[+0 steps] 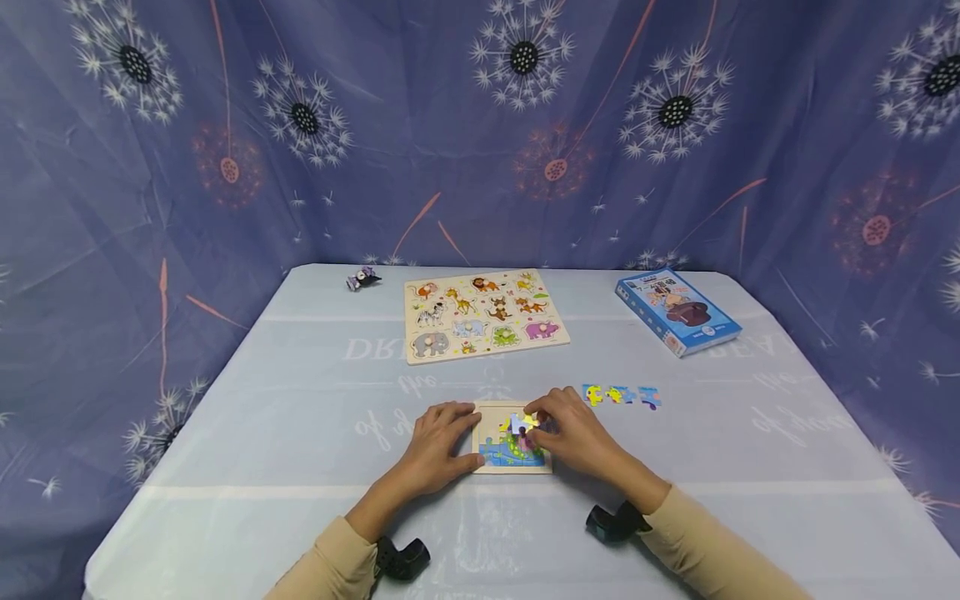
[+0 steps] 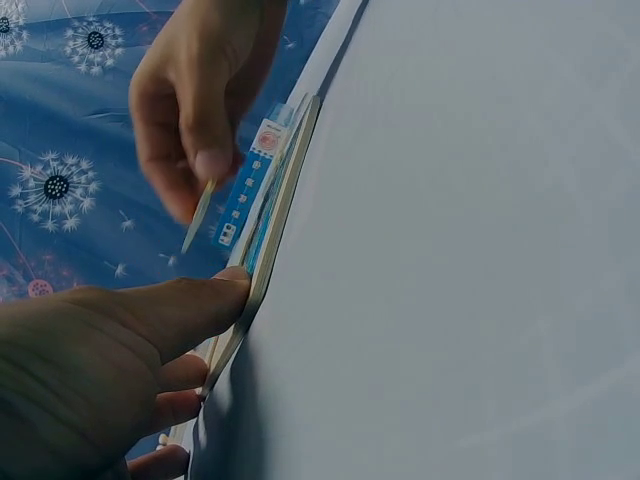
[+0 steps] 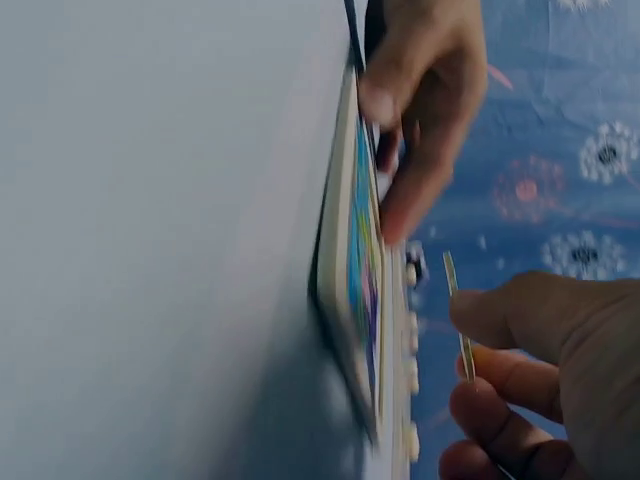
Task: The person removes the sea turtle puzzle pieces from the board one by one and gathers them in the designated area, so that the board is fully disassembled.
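Pinched between thumb and fingers of the right hand (image 1: 576,432), a small jigsaw piece (image 1: 521,425) — pale blue and yellow in the head view, thin and edge-on in both wrist views. Held up in the air, apart from the surface below. Just under the grip, a small wooden puzzle tray (image 1: 491,471), flat, with blue pieces fitted along its near part and green and purple shapes partly hidden by the held piece; bare wood toward the far left of the recess. Near, left of the grip, the left hand (image 1: 435,446), fingers relaxed and resting against the tray's left rim, thumb at the near corner. Just right of the grip and slightly beyond, three loose pieces (image 1: 619,395) in a short row on the pale tablecloth (image 1: 300,450), blue with yellow touches. Behind the grip, near the sleeves, a black device (image 1: 617,523) at the right wrist. Beyond the grip and stretching leftward, an animal peg board (image 1: 480,308) — elephant, zebra, giraffe and lion included. Farther, off to the right, a blue box (image 1: 678,312); far left, a small dark trinket (image 1: 363,277). Farthest, a purple-blue dandelion curtain (image 1: 420,125).
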`<state>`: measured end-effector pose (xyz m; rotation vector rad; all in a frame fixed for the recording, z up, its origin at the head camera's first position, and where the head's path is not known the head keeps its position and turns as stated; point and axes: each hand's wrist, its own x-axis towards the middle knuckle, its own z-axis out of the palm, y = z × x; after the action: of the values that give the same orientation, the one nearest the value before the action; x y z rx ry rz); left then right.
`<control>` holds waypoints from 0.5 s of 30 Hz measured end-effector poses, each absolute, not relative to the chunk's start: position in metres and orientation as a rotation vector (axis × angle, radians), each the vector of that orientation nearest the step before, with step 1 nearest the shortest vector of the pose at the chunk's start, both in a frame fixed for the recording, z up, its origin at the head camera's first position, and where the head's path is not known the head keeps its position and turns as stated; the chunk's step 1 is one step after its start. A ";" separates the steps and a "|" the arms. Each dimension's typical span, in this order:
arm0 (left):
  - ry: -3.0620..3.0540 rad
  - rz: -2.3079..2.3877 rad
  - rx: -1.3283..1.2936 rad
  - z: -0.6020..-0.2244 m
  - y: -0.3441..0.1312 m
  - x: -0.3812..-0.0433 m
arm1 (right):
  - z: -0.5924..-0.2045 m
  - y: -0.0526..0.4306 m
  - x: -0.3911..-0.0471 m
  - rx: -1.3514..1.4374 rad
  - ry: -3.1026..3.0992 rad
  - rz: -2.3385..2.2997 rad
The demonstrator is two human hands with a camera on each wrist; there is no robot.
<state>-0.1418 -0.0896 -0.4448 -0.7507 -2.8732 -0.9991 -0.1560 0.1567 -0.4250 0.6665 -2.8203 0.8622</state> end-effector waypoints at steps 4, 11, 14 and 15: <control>-2.877 -0.994 -0.745 -0.445 -0.090 -0.142 | -0.425 0.185 -0.157 0.621 -2.803 0.854; -2.882 -0.983 -0.749 -0.444 -0.089 -0.142 | -0.430 0.230 -0.161 0.529 -2.840 0.806; -2.879 -0.982 -0.753 -0.444 -0.089 -0.142 | -0.433 0.245 -0.163 0.491 -2.863 0.786; -2.878 -0.981 -0.754 -0.444 -0.089 -0.142 | -0.433 0.249 -0.163 0.483 -2.868 0.777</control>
<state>-0.1415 -0.0894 -0.4442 -0.7538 -2.8777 -0.9806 -0.1632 0.2489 -0.4334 0.4832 -2.8685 0.7771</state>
